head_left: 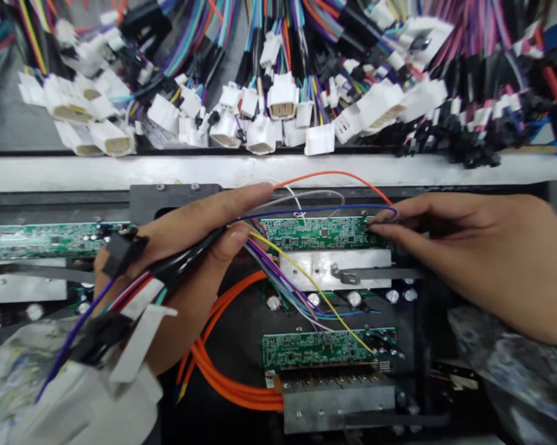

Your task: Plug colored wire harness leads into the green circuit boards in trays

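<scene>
My left hand is closed around a wire harness wrapped in black tape. Loose thin wires fan out from its end toward the right. Thumb and forefinger of my right hand pinch the ends of a blue wire and an orange wire, close to the right end of the upper green circuit board. From the bundle, a yellow wire runs down to the right end of the lower circuit board. White connectors hang from the harness below my left wrist.
Several harnesses with white connectors lie along the back behind a pale metal rail. Thick orange cables loop into the lower board. A metal heat sink and clamp lever sit by the boards. Another board is at left.
</scene>
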Demonstrator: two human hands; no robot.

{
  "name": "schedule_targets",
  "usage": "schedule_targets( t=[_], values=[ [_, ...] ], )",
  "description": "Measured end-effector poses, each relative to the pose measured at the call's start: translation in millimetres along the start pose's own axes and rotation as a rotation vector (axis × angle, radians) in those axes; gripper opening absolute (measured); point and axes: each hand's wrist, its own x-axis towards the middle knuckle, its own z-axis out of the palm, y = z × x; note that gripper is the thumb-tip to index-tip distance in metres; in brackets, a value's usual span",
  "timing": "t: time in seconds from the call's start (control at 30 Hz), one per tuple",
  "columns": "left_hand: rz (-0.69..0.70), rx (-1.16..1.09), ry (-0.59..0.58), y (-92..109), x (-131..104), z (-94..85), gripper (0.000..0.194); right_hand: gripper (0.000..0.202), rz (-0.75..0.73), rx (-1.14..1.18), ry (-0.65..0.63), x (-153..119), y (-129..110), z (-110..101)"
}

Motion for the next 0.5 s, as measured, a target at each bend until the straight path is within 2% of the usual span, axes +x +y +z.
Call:
schedule_targets(
  t=[0.23,0.5],
  values=[
    [0.033,0.035,-0.055,-3.0,4.1,0.6,0.027,0.022,-0.119,-0.005,0.061,-0.2,2.3,7.4],
    [0.016,0.014,-0.029,-4.2,3.8,-0.7,0.025,0.006,-0.164,-0.001,0.071,1.0,1.0,9.4]
  ],
)
